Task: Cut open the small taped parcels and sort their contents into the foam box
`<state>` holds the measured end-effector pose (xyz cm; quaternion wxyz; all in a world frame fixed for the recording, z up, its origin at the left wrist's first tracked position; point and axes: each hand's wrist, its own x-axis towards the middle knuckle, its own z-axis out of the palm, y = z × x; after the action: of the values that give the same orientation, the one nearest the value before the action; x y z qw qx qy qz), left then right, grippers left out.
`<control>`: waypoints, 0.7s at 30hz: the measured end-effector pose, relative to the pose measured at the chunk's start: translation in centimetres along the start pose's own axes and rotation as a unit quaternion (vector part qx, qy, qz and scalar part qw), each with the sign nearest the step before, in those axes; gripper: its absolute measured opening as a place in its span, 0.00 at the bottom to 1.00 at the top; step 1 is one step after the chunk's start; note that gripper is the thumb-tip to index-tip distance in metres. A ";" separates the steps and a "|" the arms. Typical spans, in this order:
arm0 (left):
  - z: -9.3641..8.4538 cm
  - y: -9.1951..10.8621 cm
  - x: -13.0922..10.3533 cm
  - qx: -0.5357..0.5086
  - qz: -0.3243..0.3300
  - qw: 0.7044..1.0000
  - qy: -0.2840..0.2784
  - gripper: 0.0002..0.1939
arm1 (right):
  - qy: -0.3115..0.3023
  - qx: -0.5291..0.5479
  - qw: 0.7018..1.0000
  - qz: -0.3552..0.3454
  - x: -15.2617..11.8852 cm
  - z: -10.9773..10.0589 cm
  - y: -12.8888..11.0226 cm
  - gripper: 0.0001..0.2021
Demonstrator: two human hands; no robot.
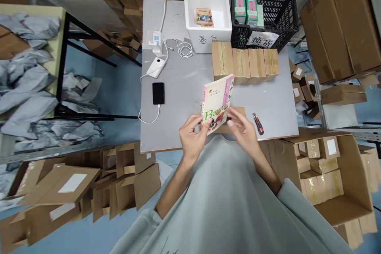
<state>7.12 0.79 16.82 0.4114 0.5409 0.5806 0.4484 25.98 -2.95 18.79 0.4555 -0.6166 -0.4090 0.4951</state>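
Note:
My left hand [193,133] is closed on the lower left side of a book [216,101], its thumb across the front cover. The cover is cream with a pink strip, green lettering and red pictures, and it tilts up toward me. At the book's lower right edge is my right hand [242,129], fingers stretched and apart; whether its fingertips touch the book I cannot tell. Beneath the book a flat brown cardboard box [238,111] lies on the grey table [184,87], partly hidden by book and hands. A red and black box cutter [258,124] lies to the right.
Behind stand a white foam box [205,41], a black crate [279,24] with green and pink boxes, and a row of taped cartons [241,63]. A black phone [158,93] and white power bank [156,67] trail cables at left. An open carton [357,174] holds small boxes at right.

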 end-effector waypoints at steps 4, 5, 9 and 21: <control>0.6 0.4 -1.0 0.031 0.059 0.998 0.021 0.14 | -0.055 0.024 0.998 -0.012 -1.4 2.3 -0.8 0.39; 0.8 0.3 -1.3 0.036 0.080 0.996 0.021 0.13 | -0.052 0.028 0.998 -0.018 -1.7 2.7 -0.8 0.40; 1.4 0.1 -2.5 0.090 0.194 0.977 0.000 0.10 | 0.008 0.043 0.999 -0.011 -2.2 3.7 -0.3 0.38; -2.4 -1.2 2.2 -0.048 -0.024 0.991 -0.122 0.32 | -0.001 0.161 0.977 0.140 0.2 -2.5 0.5 0.32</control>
<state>4.34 2.78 16.28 0.5152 0.5571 0.5166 0.3966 28.47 -3.30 18.49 0.4748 -0.5859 -0.2334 0.6139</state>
